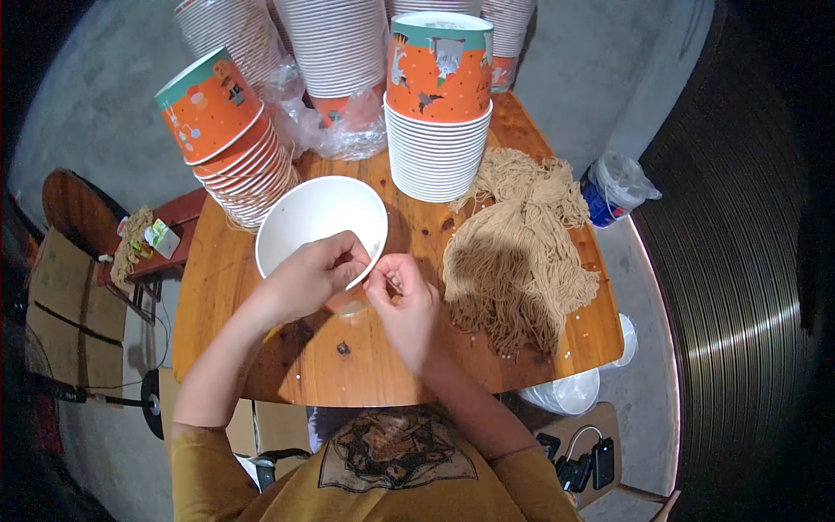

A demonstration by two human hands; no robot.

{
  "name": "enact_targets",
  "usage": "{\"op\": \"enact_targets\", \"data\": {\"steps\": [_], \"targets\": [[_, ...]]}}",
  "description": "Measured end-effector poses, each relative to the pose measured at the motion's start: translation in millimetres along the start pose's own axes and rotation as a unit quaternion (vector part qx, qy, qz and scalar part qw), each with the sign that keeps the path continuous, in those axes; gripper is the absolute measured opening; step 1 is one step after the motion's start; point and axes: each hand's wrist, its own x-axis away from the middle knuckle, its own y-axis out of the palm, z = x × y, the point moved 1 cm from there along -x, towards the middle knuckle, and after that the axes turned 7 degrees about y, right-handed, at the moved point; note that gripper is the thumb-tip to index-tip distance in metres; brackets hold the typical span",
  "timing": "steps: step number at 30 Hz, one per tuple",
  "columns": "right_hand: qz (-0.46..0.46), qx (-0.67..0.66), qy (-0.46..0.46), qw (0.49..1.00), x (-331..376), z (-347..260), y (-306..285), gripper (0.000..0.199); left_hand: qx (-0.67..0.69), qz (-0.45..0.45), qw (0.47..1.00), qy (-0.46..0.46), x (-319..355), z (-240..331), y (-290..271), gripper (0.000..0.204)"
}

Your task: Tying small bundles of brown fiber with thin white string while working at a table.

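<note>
White-lined paper cup (320, 222) tilted near bench (374, 374) centre, mouth up | left hand (309, 277) gripped its near rim, fingers curled | right hand (402, 300) pinched closed at same rim | tan noodle heap (517, 252) just right | orange cup stacks (439, 113) behind.

The tall cup stacks (335, 43) are cut off by the top edge. The left hand (309, 274) covers the white cup's (313, 217) near rim, and whatever the right hand (402, 300) pinches (something tiny) cannot be made out.
</note>
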Motion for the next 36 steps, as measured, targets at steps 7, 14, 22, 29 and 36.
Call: {"op": "enact_targets", "data": {"steps": [7,14,22,29,36], "targets": [[-0.009,-0.014,0.025,1.000,-2.7,0.9,-2.0,0.013,-0.064,0.005,0.998,0.026,-2.9,0.6,1.0,0.014],[-0.068,-0.056,0.068,0.994,0.5,-2.1,-7.2,0.007,-0.127,0.036,0.991,0.024,-0.3,6.4,-4.0,0.013],[-0.098,-0.075,0.110,0.986,0.9,-2.6,-15.8,0.010,-0.111,0.084,0.989,0.052,2.1,-1.4,-15.8,0.010],[-0.021,0.034,-0.071,0.997,-15.4,-23.7,-22.7,0.021,-0.074,0.116,0.989,0.057,3.5,13.8,-20.8,0.009],[-0.171,0.088,0.091,0.977,-36.6,-41.1,-20.2,0.014,-0.006,0.111,0.990,0.083,-2.5,5.7,-16.9,0.007]]}}
